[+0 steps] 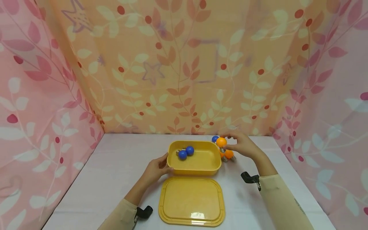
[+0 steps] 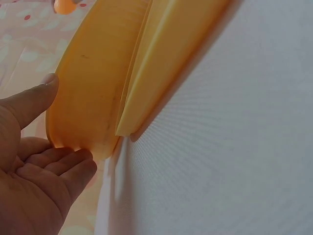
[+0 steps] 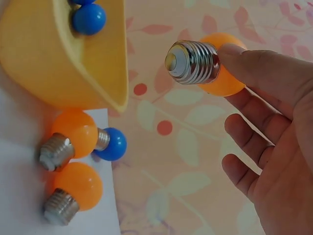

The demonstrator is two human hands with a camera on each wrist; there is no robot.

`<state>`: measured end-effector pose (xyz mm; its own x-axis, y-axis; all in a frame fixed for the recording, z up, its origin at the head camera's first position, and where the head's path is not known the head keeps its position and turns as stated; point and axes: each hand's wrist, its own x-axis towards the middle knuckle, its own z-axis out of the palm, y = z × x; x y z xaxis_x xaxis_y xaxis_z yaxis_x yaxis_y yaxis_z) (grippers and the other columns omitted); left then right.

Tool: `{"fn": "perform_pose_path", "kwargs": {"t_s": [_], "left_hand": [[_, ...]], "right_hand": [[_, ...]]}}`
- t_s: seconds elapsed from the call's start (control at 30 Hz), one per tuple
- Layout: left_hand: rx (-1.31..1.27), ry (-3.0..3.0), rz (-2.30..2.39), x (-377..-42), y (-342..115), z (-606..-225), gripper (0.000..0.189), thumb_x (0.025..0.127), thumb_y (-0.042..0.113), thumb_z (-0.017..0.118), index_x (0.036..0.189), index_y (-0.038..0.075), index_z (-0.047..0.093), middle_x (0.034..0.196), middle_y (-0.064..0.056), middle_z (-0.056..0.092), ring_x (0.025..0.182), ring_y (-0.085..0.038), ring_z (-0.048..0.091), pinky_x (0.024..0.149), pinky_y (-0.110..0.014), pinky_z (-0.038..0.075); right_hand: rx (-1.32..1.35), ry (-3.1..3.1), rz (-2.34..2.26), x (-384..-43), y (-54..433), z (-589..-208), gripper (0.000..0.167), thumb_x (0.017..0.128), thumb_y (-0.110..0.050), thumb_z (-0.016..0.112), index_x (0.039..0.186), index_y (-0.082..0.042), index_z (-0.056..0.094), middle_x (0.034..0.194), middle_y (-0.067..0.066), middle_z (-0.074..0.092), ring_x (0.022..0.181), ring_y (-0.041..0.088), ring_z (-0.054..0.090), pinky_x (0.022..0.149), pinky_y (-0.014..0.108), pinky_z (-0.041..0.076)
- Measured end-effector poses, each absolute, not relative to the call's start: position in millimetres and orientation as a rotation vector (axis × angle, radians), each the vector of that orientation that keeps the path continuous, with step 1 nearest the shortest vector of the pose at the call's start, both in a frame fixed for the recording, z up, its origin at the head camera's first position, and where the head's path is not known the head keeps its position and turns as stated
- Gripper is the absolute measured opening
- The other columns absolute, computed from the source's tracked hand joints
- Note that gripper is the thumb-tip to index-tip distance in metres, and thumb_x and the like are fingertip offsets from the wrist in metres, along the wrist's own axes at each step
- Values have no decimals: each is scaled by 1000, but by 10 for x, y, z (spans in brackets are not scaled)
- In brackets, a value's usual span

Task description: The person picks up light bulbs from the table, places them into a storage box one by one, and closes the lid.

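Between the thumb and fingers of my right hand [image 1: 244, 147] is an orange light bulb [image 1: 221, 142], raised beside the container's right end. Its silver screw base [image 3: 193, 62] points away from the palm in the right wrist view. My left hand [image 1: 155, 171] holds the left end of a yellow plastic container [image 1: 198, 172], thumb and curled fingers against its wall. Two blue bulbs [image 1: 186, 152] lie inside the container. Two more orange bulbs [image 3: 77, 186] and a blue bulb [image 3: 113, 144] rest on the table to its right.
A flat yellow lid [image 1: 191, 201] lies on the white tabletop [image 1: 115, 163] in front of the container. Patterned cloth [image 1: 184, 95] stands behind the table, with pink leafy cloth [image 1: 40, 127] along both sides. Each wrist carries a black camera mount [image 1: 250, 177].
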<state>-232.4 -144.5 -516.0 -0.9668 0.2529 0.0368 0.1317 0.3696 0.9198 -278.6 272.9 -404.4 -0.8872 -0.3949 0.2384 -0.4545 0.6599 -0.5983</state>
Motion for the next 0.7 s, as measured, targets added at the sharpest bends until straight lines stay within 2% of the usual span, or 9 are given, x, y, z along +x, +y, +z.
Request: {"fn": "perform_pose_path", "kwargs": {"t_s": [0.27,0.47,0.7], "left_hand": [[354,2471,1694,-2323,-1469,-5217,88,88,27,83,159,12,35,157,-8,48,142,-24,50,112,-38,46],[358,2482,1677,-2334,-1461,-5189,85,89,25,82,159,12,36,156,-9,48,142,-25,50,112,-39,46],[331,2494,1667,-2341,-1458,-5179,86,88,27,83,159,13,36,156,-7,50,140,-25,52,111,-40,47]], "right_hand": [[812,-2815,1009,-2859,2503,-3911,44,84,-39,85,125,-29,71,129,-6,67,119,25,56,105,58,47],[852,-2867,1010,-2922,2359,-3800,44,85,-38,85,125,-26,71,129,-4,66,122,31,57,109,59,45],[964,-2907,1011,-3031,2180,-3729,43,86,-34,85,126,-37,70,130,-10,65,125,28,55,108,62,46]]}}
